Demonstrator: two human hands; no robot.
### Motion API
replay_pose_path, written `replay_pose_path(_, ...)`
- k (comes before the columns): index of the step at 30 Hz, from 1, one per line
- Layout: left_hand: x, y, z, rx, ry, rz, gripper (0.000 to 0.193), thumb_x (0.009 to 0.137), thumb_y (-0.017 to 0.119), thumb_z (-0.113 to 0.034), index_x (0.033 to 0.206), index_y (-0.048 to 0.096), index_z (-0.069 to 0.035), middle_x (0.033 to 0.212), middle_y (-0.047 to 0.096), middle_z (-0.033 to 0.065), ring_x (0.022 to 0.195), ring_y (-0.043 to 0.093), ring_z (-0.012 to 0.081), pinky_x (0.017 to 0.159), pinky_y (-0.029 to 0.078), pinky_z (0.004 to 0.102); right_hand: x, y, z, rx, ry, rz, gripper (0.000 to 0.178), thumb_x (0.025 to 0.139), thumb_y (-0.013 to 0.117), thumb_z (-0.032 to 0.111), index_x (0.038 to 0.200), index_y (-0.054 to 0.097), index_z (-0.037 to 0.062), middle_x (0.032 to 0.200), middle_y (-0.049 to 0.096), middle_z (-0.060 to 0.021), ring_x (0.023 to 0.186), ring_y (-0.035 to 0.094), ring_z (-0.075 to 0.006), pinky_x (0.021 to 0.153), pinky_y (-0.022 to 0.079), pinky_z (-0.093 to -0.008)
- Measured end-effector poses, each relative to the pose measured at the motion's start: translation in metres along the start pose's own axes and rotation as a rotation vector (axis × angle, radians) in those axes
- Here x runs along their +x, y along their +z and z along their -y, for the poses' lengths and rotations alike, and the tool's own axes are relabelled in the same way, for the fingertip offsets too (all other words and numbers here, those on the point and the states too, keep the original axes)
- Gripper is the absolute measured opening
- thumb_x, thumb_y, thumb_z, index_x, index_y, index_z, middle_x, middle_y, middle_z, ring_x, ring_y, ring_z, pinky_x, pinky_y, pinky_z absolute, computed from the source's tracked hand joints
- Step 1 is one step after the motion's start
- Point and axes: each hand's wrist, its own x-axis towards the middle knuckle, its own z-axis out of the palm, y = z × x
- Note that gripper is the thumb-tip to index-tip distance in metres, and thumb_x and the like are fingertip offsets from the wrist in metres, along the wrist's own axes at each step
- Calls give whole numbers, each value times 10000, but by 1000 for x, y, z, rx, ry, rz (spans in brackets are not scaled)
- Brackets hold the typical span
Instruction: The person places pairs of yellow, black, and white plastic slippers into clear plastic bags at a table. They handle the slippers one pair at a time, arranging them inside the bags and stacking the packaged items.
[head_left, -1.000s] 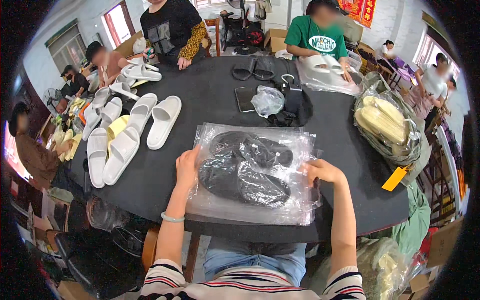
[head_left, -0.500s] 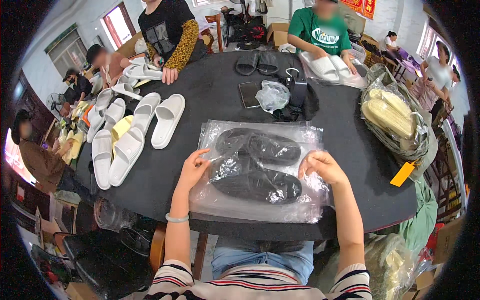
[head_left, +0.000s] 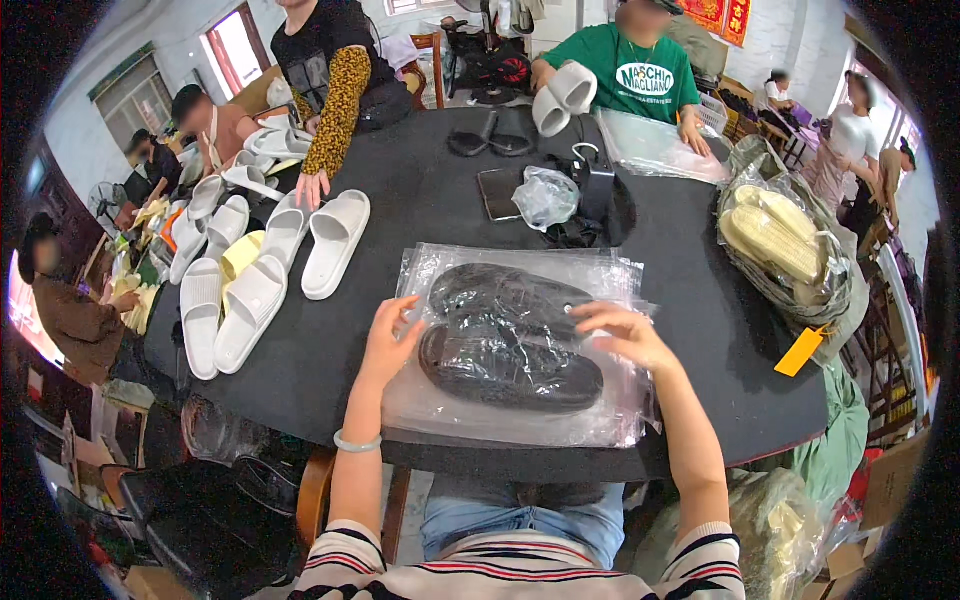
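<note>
Two black slippers (head_left: 510, 365) lie side by side in a clear plastic bag, on a stack of clear bags (head_left: 470, 425) in front of me. My left hand (head_left: 392, 340) is at the left edge of the bag, fingers apart and bent. Over the bag's right end, near the toe of the farther slipper, my right hand (head_left: 628, 337) has its fingers spread. Neither hand appears to grip anything. Glare on the plastic blurs the slippers' details.
White slippers (head_left: 337, 243) and a yellow one (head_left: 243, 254) crowd the left of the black table (head_left: 690, 300). A sack of bagged yellow slippers (head_left: 775, 235) stands right. Farther off are a phone (head_left: 498, 194), crumpled plastic (head_left: 546, 198) and a co-worker's hand holding white slippers (head_left: 563, 98).
My right hand has shifted left over the bag and its fingers have spread. The bagged slippers' straps show less clearly. Across the table, a co-worker has lifted white slippers off the clear bags.
</note>
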Motion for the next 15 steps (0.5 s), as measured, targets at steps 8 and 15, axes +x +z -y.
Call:
replay_pose_path(8,-8,30,-16,193,76,309,559,969,487,-249,1444,324,-2,1492,314,214,1391,298,341,1154,227,426,7,32,6,-772,-279,338,489,800,724,334,1272,615,267,1479,346,-233,1353,360,-394,1118,290,-454)
replay_pose_path(15,-11,32,-21,331,188,233,579,979,439,-333,1416,349,37,1462,342,250,1353,329,391,1131,262,445,53,61,6,-901,-294,393,475,830,677,395,1255,614,194,1439,376,-265,1336,373,-402,1077,331,-474)
